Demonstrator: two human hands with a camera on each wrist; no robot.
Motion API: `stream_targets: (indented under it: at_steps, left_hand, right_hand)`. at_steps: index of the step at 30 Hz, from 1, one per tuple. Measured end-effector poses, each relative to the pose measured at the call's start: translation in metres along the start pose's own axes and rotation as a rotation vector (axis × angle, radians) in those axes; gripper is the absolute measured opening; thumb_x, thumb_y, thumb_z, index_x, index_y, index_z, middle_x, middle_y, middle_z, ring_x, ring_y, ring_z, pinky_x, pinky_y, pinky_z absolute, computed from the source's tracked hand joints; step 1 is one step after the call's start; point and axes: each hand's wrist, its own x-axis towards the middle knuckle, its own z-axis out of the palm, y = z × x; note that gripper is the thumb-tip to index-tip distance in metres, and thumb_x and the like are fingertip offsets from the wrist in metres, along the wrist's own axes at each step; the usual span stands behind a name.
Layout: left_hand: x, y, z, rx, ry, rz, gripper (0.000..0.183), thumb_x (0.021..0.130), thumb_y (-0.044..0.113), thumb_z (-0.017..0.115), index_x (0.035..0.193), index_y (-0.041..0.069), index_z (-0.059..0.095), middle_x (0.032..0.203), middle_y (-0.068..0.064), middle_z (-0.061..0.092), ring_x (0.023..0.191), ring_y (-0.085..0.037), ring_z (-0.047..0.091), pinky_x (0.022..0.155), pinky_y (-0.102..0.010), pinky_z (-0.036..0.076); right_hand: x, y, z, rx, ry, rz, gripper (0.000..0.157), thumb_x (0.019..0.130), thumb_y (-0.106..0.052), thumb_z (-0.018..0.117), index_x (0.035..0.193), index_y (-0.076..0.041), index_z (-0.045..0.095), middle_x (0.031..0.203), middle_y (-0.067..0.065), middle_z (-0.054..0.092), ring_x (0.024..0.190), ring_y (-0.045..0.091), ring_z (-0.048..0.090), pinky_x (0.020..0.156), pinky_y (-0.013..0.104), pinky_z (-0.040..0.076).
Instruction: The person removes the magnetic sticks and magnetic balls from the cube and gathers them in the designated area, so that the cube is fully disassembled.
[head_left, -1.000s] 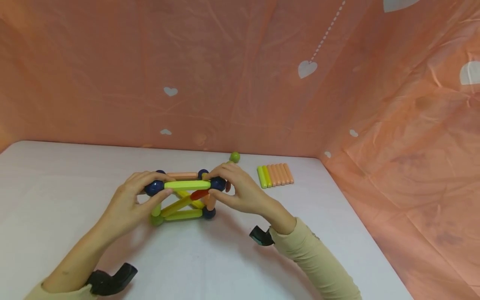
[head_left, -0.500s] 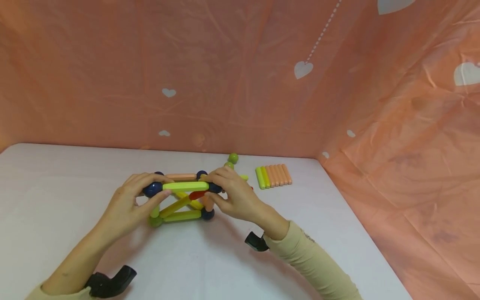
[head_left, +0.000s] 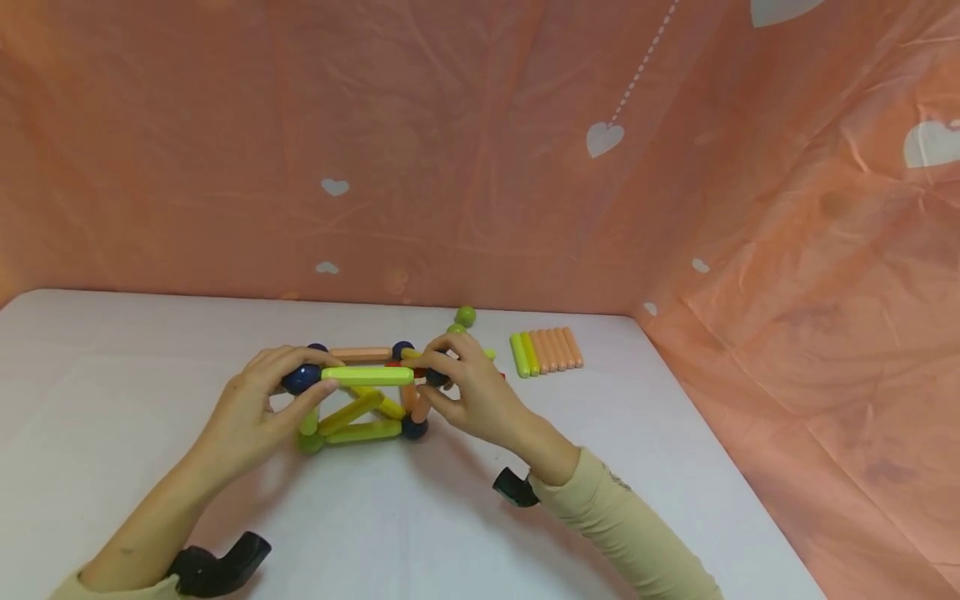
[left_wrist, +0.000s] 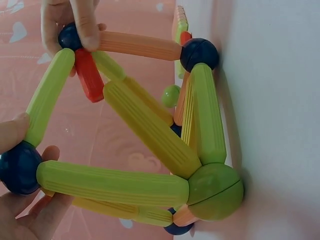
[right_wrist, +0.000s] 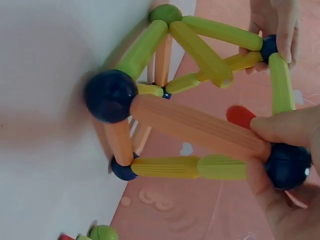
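A frame of magnetic rods and balls stands on the white table (head_left: 360, 517). My left hand (head_left: 258, 408) pinches the navy ball (head_left: 302, 379) at its upper left corner. At the upper right corner, thumb and fingers of my right hand (head_left: 472, 387) grip another navy ball (right_wrist: 287, 166). A lime rod (head_left: 367, 377) spans the two balls. From the right ball a short red rod (left_wrist: 89, 75) slants inward. A yellow rod (left_wrist: 150, 130) rises diagonally from the green ball (left_wrist: 216, 191) at the lower left; its free end lies apart from the red rod in the right wrist view.
Right of the frame, a row of lime, yellow and peach rods (head_left: 547, 352) lies on the table. Green balls (head_left: 466, 316) sit near the back edge, partly behind my right hand. A pink cloth (head_left: 480, 167) with hearts hangs behind.
The red rod has come away from the yellow diagonal rod and tilted upward at the right ball. My right fingers have shifted on that ball; the left hand keeps its grip.
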Motion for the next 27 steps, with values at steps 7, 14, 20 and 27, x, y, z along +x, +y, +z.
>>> stream_targets:
  at_steps: [7, 14, 20, 27]
  left_hand:
    - [-0.0008, -0.0031, -0.0022, -0.031, -0.010, -0.023, 0.022, 0.091, 0.017, 0.067, 0.111, 0.010, 0.065, 0.116, -0.013, 0.062, 0.111, -0.027, 0.051, 0.081, 0.002, 0.035]
    - [-0.0015, -0.0037, -0.0019, -0.036, -0.007, -0.013, 0.019, 0.092, 0.018, 0.066, 0.110, 0.012, 0.065, 0.113, -0.009, 0.063, 0.106, -0.018, 0.050, 0.082, 0.002, 0.037]
    - [-0.0013, -0.0028, -0.0031, -0.032, -0.042, -0.050, 0.023, 0.093, 0.022, 0.064, 0.114, 0.012, 0.064, 0.117, -0.010, 0.061, 0.111, -0.024, 0.051, 0.083, -0.004, 0.041]
    - [0.0006, -0.0007, -0.0044, -0.019, -0.071, -0.088, 0.028, 0.094, 0.025, 0.063, 0.117, 0.010, 0.062, 0.119, -0.013, 0.059, 0.113, -0.028, 0.050, 0.089, -0.045, 0.052]
  right_hand:
    - [0.0066, 0.0019, -0.0017, 0.055, -0.065, -0.002, 0.023, 0.084, 0.001, 0.067, 0.106, -0.005, 0.062, 0.107, 0.004, 0.063, 0.106, 0.018, 0.051, 0.095, 0.030, 0.045]
    - [0.0098, 0.0010, -0.0011, 0.048, -0.106, -0.009, 0.029, 0.083, 0.004, 0.068, 0.109, -0.004, 0.061, 0.107, 0.003, 0.065, 0.103, 0.019, 0.051, 0.091, 0.029, 0.046]
    - [0.0099, 0.0024, 0.0012, 0.061, -0.083, -0.028, 0.026, 0.083, 0.002, 0.069, 0.107, -0.005, 0.062, 0.105, 0.003, 0.065, 0.101, 0.019, 0.051, 0.090, 0.029, 0.045]
    - [0.0104, 0.0028, 0.0005, 0.082, -0.054, 0.017, 0.031, 0.079, -0.007, 0.078, 0.106, -0.003, 0.065, 0.104, 0.004, 0.068, 0.098, 0.020, 0.051, 0.088, 0.031, 0.045]
